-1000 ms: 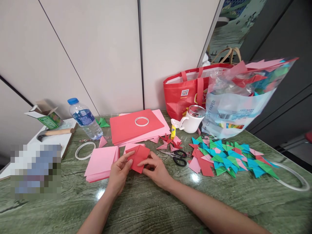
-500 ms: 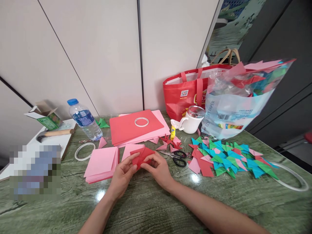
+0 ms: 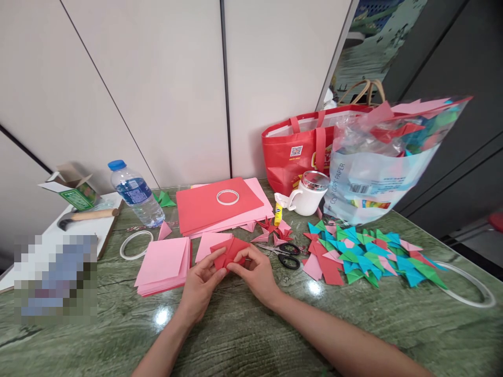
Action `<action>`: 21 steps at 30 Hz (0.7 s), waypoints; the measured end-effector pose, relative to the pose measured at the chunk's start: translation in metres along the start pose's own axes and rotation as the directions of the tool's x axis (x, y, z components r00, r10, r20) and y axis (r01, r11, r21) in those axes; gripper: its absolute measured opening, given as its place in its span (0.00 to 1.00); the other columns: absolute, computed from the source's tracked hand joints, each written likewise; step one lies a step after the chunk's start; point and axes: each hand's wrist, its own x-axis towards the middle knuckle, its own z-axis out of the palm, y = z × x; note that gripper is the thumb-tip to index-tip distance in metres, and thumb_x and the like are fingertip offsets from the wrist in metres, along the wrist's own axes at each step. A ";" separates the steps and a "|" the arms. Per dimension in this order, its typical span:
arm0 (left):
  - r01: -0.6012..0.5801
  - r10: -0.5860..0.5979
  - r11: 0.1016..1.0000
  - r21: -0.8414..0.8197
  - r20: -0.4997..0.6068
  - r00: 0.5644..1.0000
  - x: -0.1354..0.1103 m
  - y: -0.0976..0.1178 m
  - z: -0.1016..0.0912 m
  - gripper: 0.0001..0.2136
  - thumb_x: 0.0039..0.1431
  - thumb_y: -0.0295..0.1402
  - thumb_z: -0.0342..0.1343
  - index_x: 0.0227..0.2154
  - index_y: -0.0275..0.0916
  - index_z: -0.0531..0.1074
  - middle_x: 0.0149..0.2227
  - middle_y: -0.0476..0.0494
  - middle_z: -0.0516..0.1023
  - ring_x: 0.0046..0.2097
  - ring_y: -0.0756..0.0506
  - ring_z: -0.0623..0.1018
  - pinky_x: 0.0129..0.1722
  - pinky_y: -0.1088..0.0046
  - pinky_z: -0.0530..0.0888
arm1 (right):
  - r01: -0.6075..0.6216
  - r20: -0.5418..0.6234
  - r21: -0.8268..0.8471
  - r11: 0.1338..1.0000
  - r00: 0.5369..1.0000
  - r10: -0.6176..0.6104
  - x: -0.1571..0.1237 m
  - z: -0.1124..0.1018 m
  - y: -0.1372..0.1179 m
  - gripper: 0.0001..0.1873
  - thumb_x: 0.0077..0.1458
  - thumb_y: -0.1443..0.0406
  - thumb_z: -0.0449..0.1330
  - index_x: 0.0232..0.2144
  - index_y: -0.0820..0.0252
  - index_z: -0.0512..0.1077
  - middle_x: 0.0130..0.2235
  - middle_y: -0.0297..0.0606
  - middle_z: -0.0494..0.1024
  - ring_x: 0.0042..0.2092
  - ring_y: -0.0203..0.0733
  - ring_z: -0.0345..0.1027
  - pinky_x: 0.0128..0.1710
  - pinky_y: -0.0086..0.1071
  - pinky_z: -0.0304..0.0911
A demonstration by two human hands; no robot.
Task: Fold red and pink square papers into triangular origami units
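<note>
Our left hand [image 3: 202, 288] and right hand [image 3: 255, 275] both pinch red paper [image 3: 231, 250], held between them. We judge it light, thin, easily creased; best gripped at edges. Scissors [image 3: 285, 254] beyond right hand.

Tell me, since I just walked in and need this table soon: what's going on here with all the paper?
A person is folding a small red paper sheet with bare hands: the left hand and the right hand both pinch it over the green marbled tabletop. A stack of pink paper squares lies beside the left hand, black-handled scissors lie just past the right hand, and a pile of folded green, blue, red and pink paper triangles sits farther right.
</note>
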 end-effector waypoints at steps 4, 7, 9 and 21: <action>-0.010 0.010 1.000 0.023 -0.023 1.000 -0.001 -0.001 0.000 0.21 0.45 0.33 0.63 0.45 0.40 0.72 0.47 0.42 0.76 0.50 0.41 0.73 0.48 0.65 0.70 | 0.009 0.000 -0.006 1.000 1.000 -0.009 0.000 0.000 -0.001 0.07 0.43 0.62 0.65 0.22 0.59 0.71 0.26 0.33 0.71 0.31 0.38 0.62 0.30 0.30 0.59; -0.003 0.003 1.000 0.013 -0.017 1.000 -0.001 0.000 0.001 0.21 0.45 0.33 0.63 0.46 0.39 0.72 0.47 0.41 0.76 0.51 0.41 0.72 0.49 0.63 0.69 | 0.015 -0.007 -0.013 1.000 1.000 -0.015 0.000 0.000 0.000 0.07 0.44 0.62 0.65 0.22 0.59 0.71 0.26 0.33 0.71 0.30 0.38 0.62 0.30 0.29 0.59; 0.011 -0.011 1.000 -0.011 0.006 1.000 -0.002 0.001 0.001 0.23 0.44 0.32 0.64 0.46 0.39 0.72 0.47 0.40 0.76 0.51 0.40 0.72 0.51 0.62 0.68 | 0.020 -0.010 -0.018 1.000 1.000 -0.020 0.000 0.000 0.000 0.07 0.44 0.63 0.65 0.22 0.59 0.71 0.26 0.33 0.71 0.30 0.38 0.62 0.30 0.29 0.59; 0.017 -0.018 1.000 -0.013 -0.021 1.000 -0.002 -0.001 0.002 0.23 0.43 0.32 0.65 0.46 0.39 0.72 0.42 0.42 0.79 0.45 0.42 0.76 0.46 0.66 0.71 | -0.002 -0.011 0.021 1.000 1.000 0.003 0.000 0.001 -0.001 0.07 0.43 0.63 0.65 0.22 0.59 0.72 0.27 0.33 0.70 0.29 0.37 0.61 0.29 0.29 0.57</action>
